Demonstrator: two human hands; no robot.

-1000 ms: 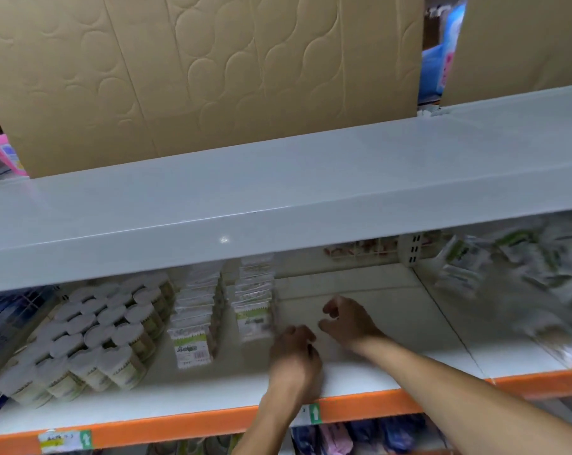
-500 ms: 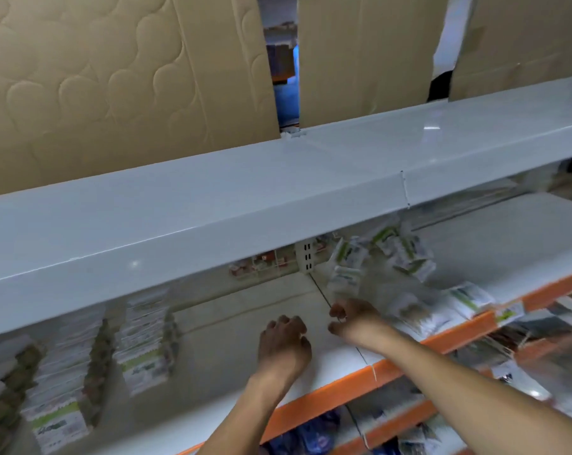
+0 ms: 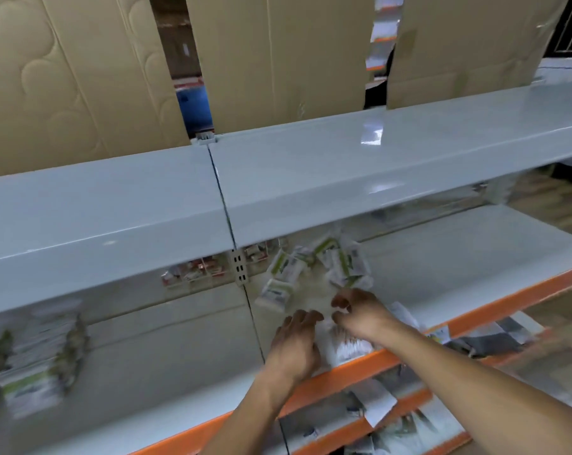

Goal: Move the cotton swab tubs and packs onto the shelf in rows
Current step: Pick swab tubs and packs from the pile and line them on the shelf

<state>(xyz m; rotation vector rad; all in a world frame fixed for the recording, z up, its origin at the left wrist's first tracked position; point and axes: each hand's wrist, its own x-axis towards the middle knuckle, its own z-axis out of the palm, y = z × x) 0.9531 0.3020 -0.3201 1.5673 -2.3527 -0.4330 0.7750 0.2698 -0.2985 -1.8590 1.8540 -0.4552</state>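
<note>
At the far left of the shelf (image 3: 166, 372) I see packs already stood in rows (image 3: 32, 372); blur keeps me from counting them, and no tubs show in this view. Moving right past the upright seam, my left hand (image 3: 294, 346) lies palm down, fingers loosely spread and holding nothing, its fingertips just beside a clear pack of swabs (image 3: 347, 348) at the orange front edge. That pack lies directly between my two hands, touching or nearly touching both, its long axis running roughly left to right along the edge. My right hand (image 3: 360, 315) hovers over its far side, thumb and fingers curled to a narrow pinch; I cannot tell whether anything is gripped yet. I judge the right hand nearer for the lift. Behind it a loose heap of packs (image 3: 314, 267) lies jumbled, perhaps six or seven.
</note>
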